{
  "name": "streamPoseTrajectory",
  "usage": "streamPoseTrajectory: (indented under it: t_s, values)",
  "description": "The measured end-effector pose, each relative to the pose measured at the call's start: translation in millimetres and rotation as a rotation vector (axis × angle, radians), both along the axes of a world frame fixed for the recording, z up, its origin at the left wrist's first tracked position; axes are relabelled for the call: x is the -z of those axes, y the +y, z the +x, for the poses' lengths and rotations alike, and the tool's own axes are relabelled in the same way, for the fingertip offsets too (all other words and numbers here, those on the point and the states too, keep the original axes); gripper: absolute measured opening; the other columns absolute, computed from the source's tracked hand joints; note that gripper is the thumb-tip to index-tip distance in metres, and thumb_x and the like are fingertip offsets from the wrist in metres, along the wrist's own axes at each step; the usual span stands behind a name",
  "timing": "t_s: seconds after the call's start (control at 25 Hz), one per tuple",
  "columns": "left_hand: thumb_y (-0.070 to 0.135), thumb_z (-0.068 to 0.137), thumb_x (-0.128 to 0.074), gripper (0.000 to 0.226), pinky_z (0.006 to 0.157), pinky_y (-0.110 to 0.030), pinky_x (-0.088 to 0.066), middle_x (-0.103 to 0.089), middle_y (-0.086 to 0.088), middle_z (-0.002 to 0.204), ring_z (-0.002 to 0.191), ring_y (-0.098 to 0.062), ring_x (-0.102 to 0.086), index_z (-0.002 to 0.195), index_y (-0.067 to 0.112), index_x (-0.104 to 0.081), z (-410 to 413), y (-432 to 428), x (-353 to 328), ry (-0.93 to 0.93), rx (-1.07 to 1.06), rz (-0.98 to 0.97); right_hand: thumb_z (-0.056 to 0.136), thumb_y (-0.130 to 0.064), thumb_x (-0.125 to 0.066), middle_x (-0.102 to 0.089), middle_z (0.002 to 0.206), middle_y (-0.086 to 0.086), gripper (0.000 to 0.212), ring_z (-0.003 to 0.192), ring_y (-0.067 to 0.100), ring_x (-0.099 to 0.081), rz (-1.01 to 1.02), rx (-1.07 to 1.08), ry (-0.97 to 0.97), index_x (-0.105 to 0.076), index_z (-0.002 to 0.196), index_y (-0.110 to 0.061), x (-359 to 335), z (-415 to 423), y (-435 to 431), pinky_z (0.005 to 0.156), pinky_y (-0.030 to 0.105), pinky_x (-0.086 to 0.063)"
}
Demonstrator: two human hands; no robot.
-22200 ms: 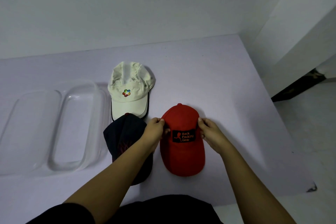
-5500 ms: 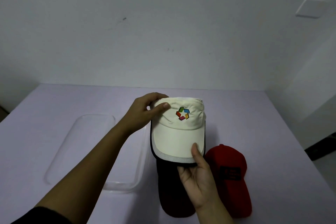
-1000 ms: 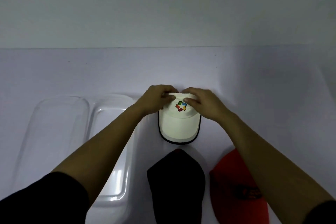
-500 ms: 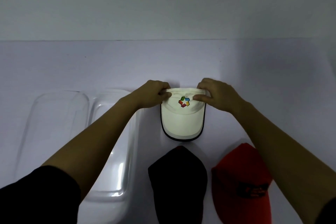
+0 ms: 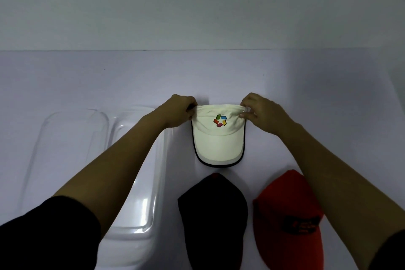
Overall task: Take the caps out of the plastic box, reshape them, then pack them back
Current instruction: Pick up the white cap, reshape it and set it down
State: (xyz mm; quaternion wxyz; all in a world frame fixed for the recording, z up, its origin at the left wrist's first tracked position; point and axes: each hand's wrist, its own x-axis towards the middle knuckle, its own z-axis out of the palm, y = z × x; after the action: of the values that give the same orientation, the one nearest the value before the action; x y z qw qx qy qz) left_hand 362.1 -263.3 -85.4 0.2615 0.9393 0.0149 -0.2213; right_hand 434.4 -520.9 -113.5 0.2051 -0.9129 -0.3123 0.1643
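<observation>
Cream-white fabric cap (image 5: pixel 219 138) with a multicoloured logo is lying at the middle of the pale lilac surface (image 5: pixel 306 83), brim pointing toward the person. Left hand (image 5: pixel 177 112) and right hand (image 5: pixel 260 114) are each pinching one side of its crown, curled fingers (image 5: pixel 190 106) gripping the fabric and stretching it flat between them. Black cap (image 5: pixel 212 215) and red cap (image 5: pixel 289 215) are resting side by side nearer the person. Clear plastic box (image 5: pixel 135 234) is sitting left of the caps, holding no cap, beside a second clear plastic shell (image 5: pixel 65 129).
</observation>
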Motion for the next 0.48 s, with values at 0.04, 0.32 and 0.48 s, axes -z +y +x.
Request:
streamPoseTrajectory:
  t_s: [0.04, 0.32, 0.48]
  values:
    - [0.009, 0.094, -0.048, 0.026, 0.08, -0.025, -0.041, -0.067, -0.014, 0.112, 0.1, -0.028, -0.063, 0.118, 0.005, -0.058, -0.9, -0.5, -0.7, -0.009, 0.009, 0.012, 0.086, -0.032, -0.062, -0.057, 0.118, 0.006, 0.035, 0.1, 0.024, -0.058, 0.004, -0.001, 0.005, -0.059, 0.114, -0.01, -1.6, -0.2, -0.3, 0.078, 0.037, -0.05]
    - [0.0, 0.09, -0.049, 0.055, 0.085, -0.018, -0.039, -0.042, -0.012, 0.142, 0.115, -0.022, -0.055, 0.142, 0.01, -0.036, -31.3, -36.5, -44.6, -0.291, -0.233, -0.131, 0.09, -0.037, -0.056, -0.035, 0.149, 0.009, 0.056, 0.136, 0.024, -0.035, 0.151, 0.02, -0.046, -0.037, 0.141, -0.021, -43.2, -30.8, -16.4, 0.109, 0.04, -0.032]
    - [0.018, 0.09, -0.058, 0.048, 0.088, -0.02, -0.044, -0.056, -0.001, 0.131, 0.106, -0.011, -0.058, 0.136, 0.014, -0.046, -74.7, -93.3, -67.7, -0.166, -0.414, -0.431, 0.09, -0.032, -0.058, -0.038, 0.145, 0.004, 0.046, 0.134, 0.016, -0.035, 0.254, 0.115, -0.001, -0.047, 0.134, -0.02, -74.6, -75.7, -49.2, 0.105, 0.026, -0.026]
